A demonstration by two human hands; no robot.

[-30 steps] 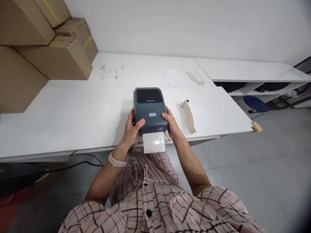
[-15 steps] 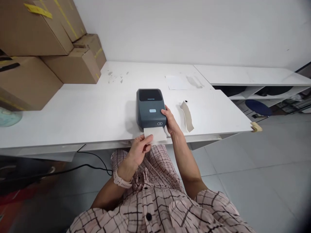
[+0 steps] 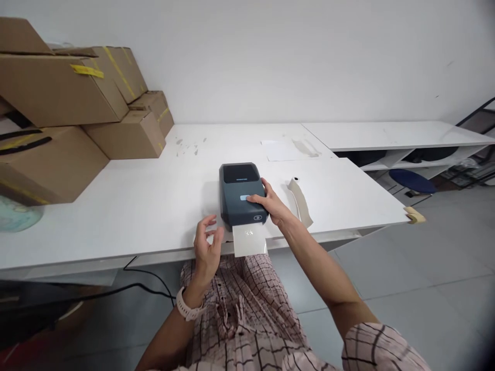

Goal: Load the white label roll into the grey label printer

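A dark grey-blue label printer [image 3: 238, 206] sits near the front edge of the white table. From its front slot a white label strip [image 3: 247, 245] hangs out over the table edge. My right hand [image 3: 270, 203] grips the printer's right side, its thumb on the top by the pale button [image 3: 244, 198]. Just left of the printer's front corner, my left hand [image 3: 208, 245] is apart from it, fingers curved and spread, holding nothing. Right of the printer lies a loosely curled beige paper strip [image 3: 301, 206].
Cardboard boxes [image 3: 58, 93] are stacked at the left end of the table [image 3: 154, 206]. A sheet of paper [image 3: 280, 151] lies toward the back. On the right are a shelf unit [image 3: 386, 135] and a blue stool [image 3: 412, 180]. A black cable [image 3: 150, 291] hangs below.
My left hand has let go of the label strip and moved left. My right thumb has slid inward across the printer's top to the button. More of the strip shows, and the view has tilted up.
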